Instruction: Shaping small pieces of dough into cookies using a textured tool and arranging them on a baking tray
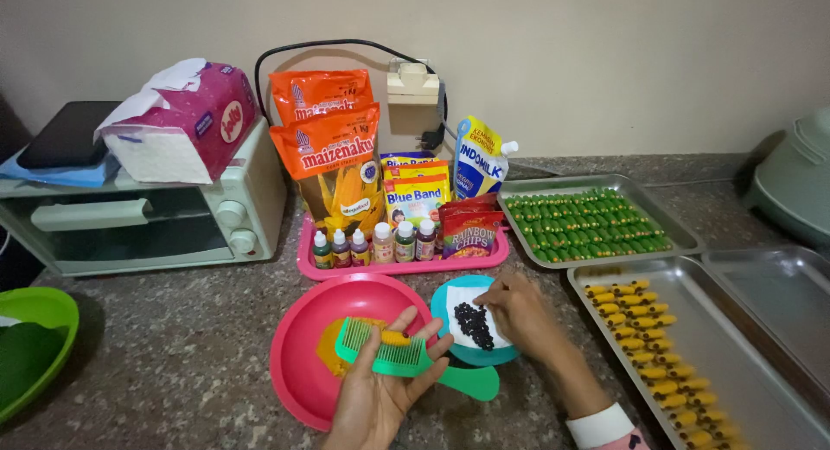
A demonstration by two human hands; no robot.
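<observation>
Over granite counter (pixel 173 355), left hand (pixel 380 394) palm-up, grip holding green comb (pixel 385 353); right hand (pixel 517 310) pinches black bits (pixel 473 323)

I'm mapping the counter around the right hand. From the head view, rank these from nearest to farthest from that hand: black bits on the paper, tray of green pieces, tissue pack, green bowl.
From the right hand:
1. Black bits: just left of the fingertips, on the paper.
2. Tray of green pieces: behind the hand, to the right.
3. Tissue pack: far back left, on the small oven.
4. Green bowl: at the left edge.
</observation>
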